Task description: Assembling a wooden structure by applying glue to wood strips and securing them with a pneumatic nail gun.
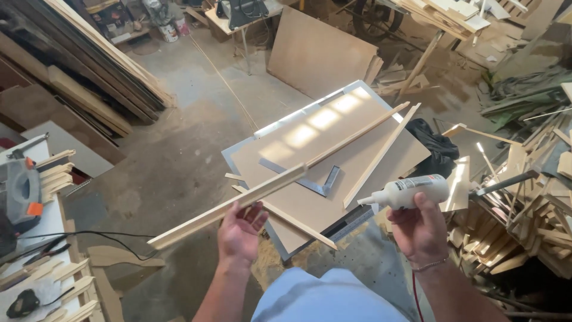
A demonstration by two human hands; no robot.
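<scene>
Wood is held in the left hand (239, 232): a long thin wood strip (229, 207) is gripped from below, near its middle, with the fingers curled up around it. The strip is held up in the air, above the floor and just in front of the table (381, 156). One end is pointed down to the left and the other end is up over the board.

A white glue bottle (411, 191) is squeezed in the right hand (420, 229). The fingers are wrapped tight around the fat part, and the tip is pointed left, toward the strip, but it is not touching it.

The strip is judged to be light and stiff, so it can be carried with one hand. Because it is long, it would tip if it were grabbed at one end, so the middle is the best place to hold. The edges may be rough. The bottle is judged to be soft and smooth, and a firm grip around its belly is needed.

On the table, a flat brown board (369, 170) is laid, with two more thin strips (381, 154) and a metal square (304, 179) on top. A big heap of wood scraps (530, 203) is seen on the right. A power tool (21, 191) is seen on the left
</scene>
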